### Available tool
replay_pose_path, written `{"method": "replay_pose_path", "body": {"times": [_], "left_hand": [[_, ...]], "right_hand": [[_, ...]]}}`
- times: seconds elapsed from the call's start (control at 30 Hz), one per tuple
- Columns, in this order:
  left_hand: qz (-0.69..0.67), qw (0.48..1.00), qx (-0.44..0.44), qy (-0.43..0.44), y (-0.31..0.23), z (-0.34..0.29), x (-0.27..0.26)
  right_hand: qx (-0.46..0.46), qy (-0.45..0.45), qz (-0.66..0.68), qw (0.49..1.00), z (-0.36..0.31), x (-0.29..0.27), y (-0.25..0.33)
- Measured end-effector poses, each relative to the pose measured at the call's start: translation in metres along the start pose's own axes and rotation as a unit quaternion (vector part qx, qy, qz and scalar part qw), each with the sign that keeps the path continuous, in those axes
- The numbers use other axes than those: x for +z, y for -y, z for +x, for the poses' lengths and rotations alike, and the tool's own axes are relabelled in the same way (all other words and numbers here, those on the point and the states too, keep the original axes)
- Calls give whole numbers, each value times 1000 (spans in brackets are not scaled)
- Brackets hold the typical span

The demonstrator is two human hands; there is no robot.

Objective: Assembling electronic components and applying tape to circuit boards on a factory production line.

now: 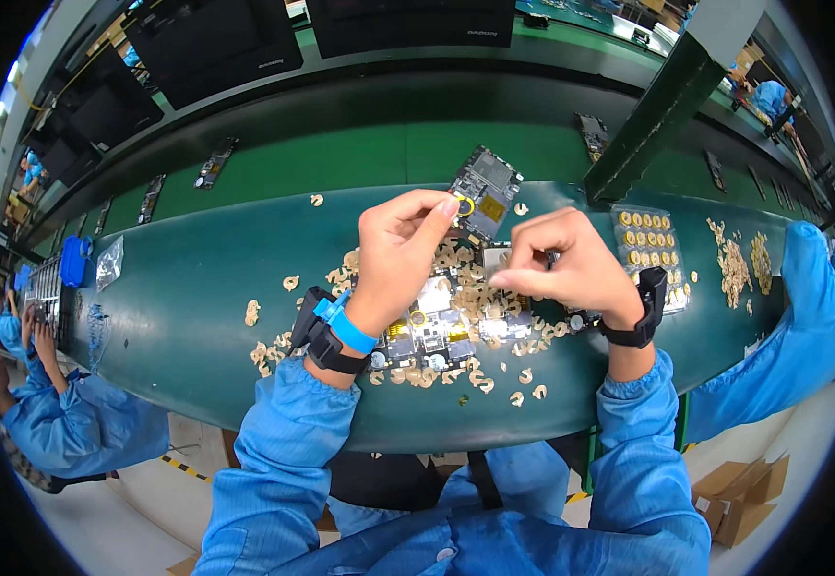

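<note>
above the pale pieces (483, 305) on the green table (197, 259), the left hand (394, 252) pinches the circuit board (490, 182) by its near left edge; whether the curled right hand (567, 257) grips anything, i cannot tell. the board looks light, stiff, fragile, best held by its edges.

Readable lettering in two spots — one short pale word (277, 62) at the lower right of the dark monitor (211, 48) left of top centre, and the same kind of pale word (488, 34) on the top-centre monitor (408, 21). Raised circuit board (496, 180): any print too small to read. Sign-like marking — yellow-and-black striped tape (187, 468) on the floor (170, 509).
</note>
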State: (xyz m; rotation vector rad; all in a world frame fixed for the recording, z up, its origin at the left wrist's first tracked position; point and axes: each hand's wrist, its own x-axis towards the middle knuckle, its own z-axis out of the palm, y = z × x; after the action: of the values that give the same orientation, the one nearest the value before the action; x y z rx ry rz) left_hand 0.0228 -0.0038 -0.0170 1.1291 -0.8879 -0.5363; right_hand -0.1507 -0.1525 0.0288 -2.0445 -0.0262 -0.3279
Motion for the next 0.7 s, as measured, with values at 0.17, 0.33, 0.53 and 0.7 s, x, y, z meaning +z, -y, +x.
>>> {"method": "replay_pose_path", "body": {"times": [0.17,0.33,0.53,0.7], "left_hand": [[59,997,5,48,-1,-5,4],[-5,998,-39,56,0,-2,6],[-16,996,-51,68,0,-2,3],[-16,998,-46,44,-1,-4,4]], "right_hand": [[-5,-220,-49,974,12,24,-14],[-143,-264,-212,930,12,21,-15],[-238,-229,-310,891,13,20,-21],[-166,-248,-194,935,14,23,-12]]}}
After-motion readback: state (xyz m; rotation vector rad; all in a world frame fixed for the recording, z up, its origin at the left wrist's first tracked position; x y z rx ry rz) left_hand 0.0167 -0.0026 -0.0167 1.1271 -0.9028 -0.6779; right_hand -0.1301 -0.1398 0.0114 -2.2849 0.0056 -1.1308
